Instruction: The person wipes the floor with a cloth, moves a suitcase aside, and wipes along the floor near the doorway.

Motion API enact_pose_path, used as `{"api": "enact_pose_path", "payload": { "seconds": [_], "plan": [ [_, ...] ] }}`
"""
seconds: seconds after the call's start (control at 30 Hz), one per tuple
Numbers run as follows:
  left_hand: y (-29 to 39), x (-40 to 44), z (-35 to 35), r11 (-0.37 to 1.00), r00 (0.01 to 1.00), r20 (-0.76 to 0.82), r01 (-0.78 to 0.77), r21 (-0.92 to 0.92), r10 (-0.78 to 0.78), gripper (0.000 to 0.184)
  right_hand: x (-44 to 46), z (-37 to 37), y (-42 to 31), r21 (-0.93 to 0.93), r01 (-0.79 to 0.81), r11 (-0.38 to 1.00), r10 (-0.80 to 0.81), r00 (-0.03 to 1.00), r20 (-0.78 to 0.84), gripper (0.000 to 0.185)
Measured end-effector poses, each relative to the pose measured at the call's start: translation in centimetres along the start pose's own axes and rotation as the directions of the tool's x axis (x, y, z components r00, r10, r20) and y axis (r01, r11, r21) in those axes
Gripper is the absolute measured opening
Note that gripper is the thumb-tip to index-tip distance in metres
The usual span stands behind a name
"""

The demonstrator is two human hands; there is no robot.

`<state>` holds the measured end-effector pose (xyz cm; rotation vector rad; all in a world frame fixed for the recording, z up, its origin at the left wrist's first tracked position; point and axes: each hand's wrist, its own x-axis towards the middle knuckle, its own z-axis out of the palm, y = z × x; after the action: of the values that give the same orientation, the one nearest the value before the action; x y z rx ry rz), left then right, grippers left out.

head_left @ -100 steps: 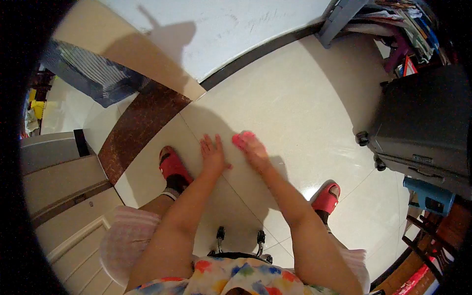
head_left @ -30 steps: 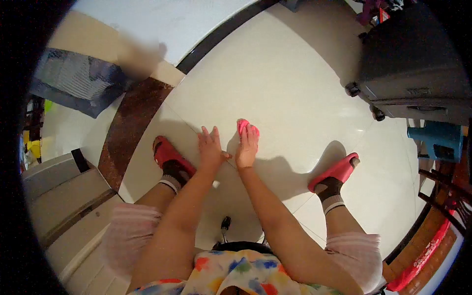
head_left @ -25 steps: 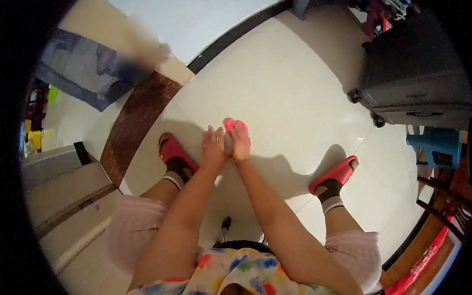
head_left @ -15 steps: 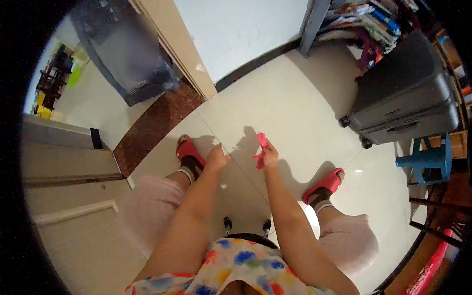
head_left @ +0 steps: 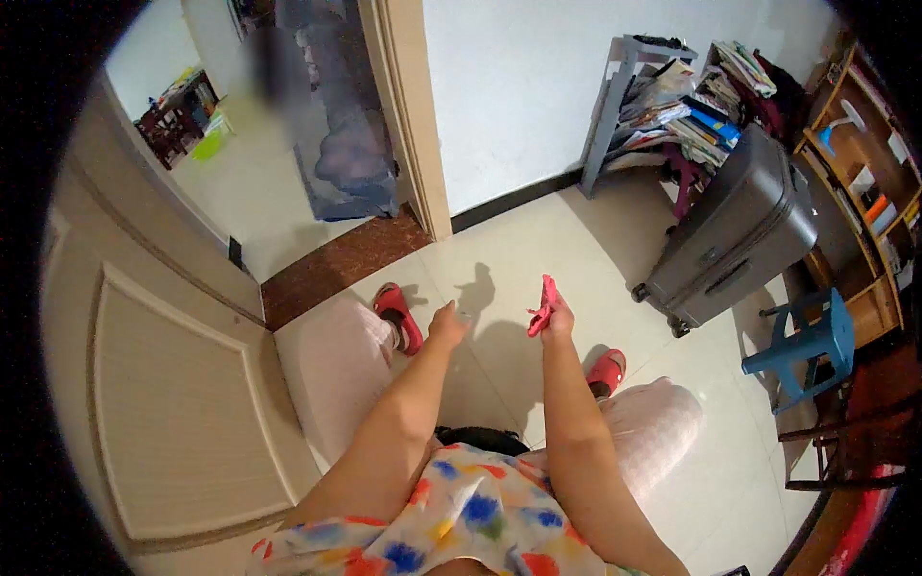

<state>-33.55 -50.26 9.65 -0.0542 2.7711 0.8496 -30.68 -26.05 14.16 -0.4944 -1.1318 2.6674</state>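
My right hand is closed on a crumpled bright pink strip, thin like cloth or paper. One end sticks up past the fingers and a smaller piece juts out to the left. My left hand is held out at about the same height, a short way to the left, with its fingers curled in. A faint pale patch shows at its fingertips, too small to make out. Below the hands are two red slippers, the left one and the right one, on my feet.
A grey suitcase stands at the right, beside a blue plastic stool and a wooden shelf. Behind it is a rack of stacked papers. A door stands at the left near a doorway with a dark red threshold.
The view has tilted up, showing more of the wall, rack and door. My right hand still holds the pink strip, and both hands stay apart in front of me. My feet appear drawn closer in.
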Motion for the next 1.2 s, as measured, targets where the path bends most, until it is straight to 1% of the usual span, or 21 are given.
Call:
{"api": "enact_pose_path", "payload": {
  "seconds": [0.03,0.13,0.23,0.33,0.43,0.5,0.53,0.63,0.73,0.83,0.9,0.93,0.97,1.03,1.07,1.13,1.2],
  "plan": [
    [0.3,-0.4,-0.7,1.0,1.0,-0.016,0.002,0.002,-0.002,0.081,-0.4,0.3,-0.7,-0.027,0.014,1.0,-0.012,0.999,0.049,0.057],
    [0.9,-1.5,-2.2,1.0,0.998,-0.068,0.003,0.017,-0.002,0.081,-1.7,0.8,-2.0,-0.13,-0.047,0.99,0.057,0.996,0.073,0.057],
    [1.5,-2.9,-3.6,0.999,0.997,-0.068,0.031,0.007,-0.03,0.081,-2.7,1.2,-2.5,-0.097,-0.047,0.994,0.058,0.992,0.113,0.056],
    [2.3,-3.7,-4.3,0.993,0.995,-0.081,0.068,0.095,-0.061,0.081,-2.9,2.1,-2.8,-0.072,-0.069,0.995,0.072,0.996,0.044,0.055],
    [2.0,-3.3,-4.3,0.999,0.997,-0.059,0.05,0.008,-0.049,0.082,-2.7,2.5,-2.5,-0.029,-0.045,0.999,0.048,0.993,0.106,0.054],
    [2.0,-3.2,-3.5,0.998,0.997,-0.075,0.038,0.048,-0.034,0.081,-2.2,2.7,-2.0,-0.089,-0.076,0.993,0.083,0.994,0.074,0.053],
    [1.3,-3.2,-3.6,0.998,0.996,-0.084,0.04,0.058,-0.035,0.081,-1.7,3.4,-1.1,-0.13,-0.097,0.987,0.106,0.992,0.062,0.053],
    [-1.2,-3.3,-4.6,0.986,0.991,-0.045,0.117,-0.116,-0.123,0.08,-0.5,5.0,1.8,-0.116,-0.133,0.984,0.129,0.991,-0.042,0.048],
    [-6.1,-2.5,-4.8,0.974,0.979,-0.072,0.179,-0.14,-0.19,0.081,0.7,4.6,4.5,-0.212,-0.155,0.965,0.18,0.978,0.104,0.054],
    [-10.0,-1.3,-5.1,0.954,0.964,-0.076,0.239,-0.179,-0.256,0.08,2.8,4.4,8.0,-0.21,-0.168,0.963,0.173,0.985,0.007,0.056],
    [-12.7,0.0,-4.2,0.959,0.961,-0.098,0.241,-0.146,-0.257,0.081,3.2,4.5,9.8,-0.195,-0.18,0.964,0.179,0.984,-0.024,0.056],
    [-13.7,0.4,-3.5,0.97,0.965,-0.113,0.226,-0.093,-0.236,0.082,3.3,4.5,10.8,-0.187,-0.185,0.965,0.18,0.983,-0.041,0.056],
    [-14.7,0.8,-2.6,0.977,0.97,-0.121,0.209,-0.036,-0.212,0.082,3.3,4.4,12.0,-0.21,-0.186,0.96,0.169,0.981,-0.094,0.053],
    [-16.5,1.3,-1.0,0.983,0.98,-0.078,0.185,0.018,-0.183,0.085,4.1,3.7,14.5,-0.262,-0.192,0.946,0.141,0.97,-0.199,0.048],
    [-17.4,1.9,-0.2,0.985,0.985,-0.054,0.169,0.046,-0.166,0.087,4.6,3.1,15.5,-0.27,-0.185,0.945,0.128,0.968,-0.216,0.05],
    [-18.2,2.6,0.8,0.972,0.974,-0.002,0.226,0.07,-0.227,0.091,5.6,1.6,17.9,-0.295,-0.177,0.939,0.104,0.963,-0.248,0.054],
    [-19.1,3.5,1.5,0.955,0.959,0.026,0.277,0.108,-0.281,0.096,6.7,0.0,19.8,-0.357,-0.161,0.92,0.047,0.95,-0.308,0.051]
  ]
}}
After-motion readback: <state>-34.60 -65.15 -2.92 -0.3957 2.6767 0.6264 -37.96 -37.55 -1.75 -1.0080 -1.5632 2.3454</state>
